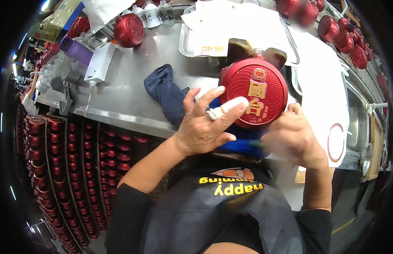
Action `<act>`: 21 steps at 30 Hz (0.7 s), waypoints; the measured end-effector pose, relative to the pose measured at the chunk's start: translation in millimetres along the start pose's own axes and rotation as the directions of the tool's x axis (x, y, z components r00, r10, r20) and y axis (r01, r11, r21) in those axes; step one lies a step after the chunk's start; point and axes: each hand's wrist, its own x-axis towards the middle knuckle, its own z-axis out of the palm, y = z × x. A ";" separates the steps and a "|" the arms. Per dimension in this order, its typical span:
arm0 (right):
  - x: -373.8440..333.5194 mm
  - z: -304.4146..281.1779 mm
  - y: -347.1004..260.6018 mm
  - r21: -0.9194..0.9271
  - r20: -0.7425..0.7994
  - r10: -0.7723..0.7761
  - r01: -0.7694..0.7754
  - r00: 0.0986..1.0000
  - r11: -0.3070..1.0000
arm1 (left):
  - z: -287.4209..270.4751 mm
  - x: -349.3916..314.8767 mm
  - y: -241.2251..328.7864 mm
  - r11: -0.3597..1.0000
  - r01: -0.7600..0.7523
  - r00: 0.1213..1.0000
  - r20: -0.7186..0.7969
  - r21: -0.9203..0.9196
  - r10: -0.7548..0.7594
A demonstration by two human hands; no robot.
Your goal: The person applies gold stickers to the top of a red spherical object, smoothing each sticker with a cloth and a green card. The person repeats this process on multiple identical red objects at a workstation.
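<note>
A round, flat red bottle (pixel 270 80) with raised gold characters and a dotted face rests tilted on a blue cloth (pixel 243 146), its neck pointing away between two dark brown blocks (pixel 239 47). My left hand (pixel 205 122) is open at the bottle's left edge, fingers spread, with a white wrap (pixel 226 109) round one finger. Whether its fingertips touch the bottle I cannot tell. Close by the bottle's lower right edge, my right hand (pixel 291 137) is closed and blurred by motion. A dark greenish tip shows at its left side; what it belongs to is unclear.
A dark blue cloth (pixel 164 93) lies left of the bottle on the metal table (pixel 133 80). Beyond are a metal tray (pixel 188 40) with white sheets, another red bottle (pixel 128 30) and a white box (pixel 100 63). Red bottles fill racks (pixel 56 169) at lower left.
</note>
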 end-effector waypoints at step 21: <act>-40.5 7.8 -3.2 0.252 -0.385 0.468 -0.397 0.796 0.883 | -5.3 42.8 -17.2 0.981 -0.193 0.980 0.044 -0.015 0.193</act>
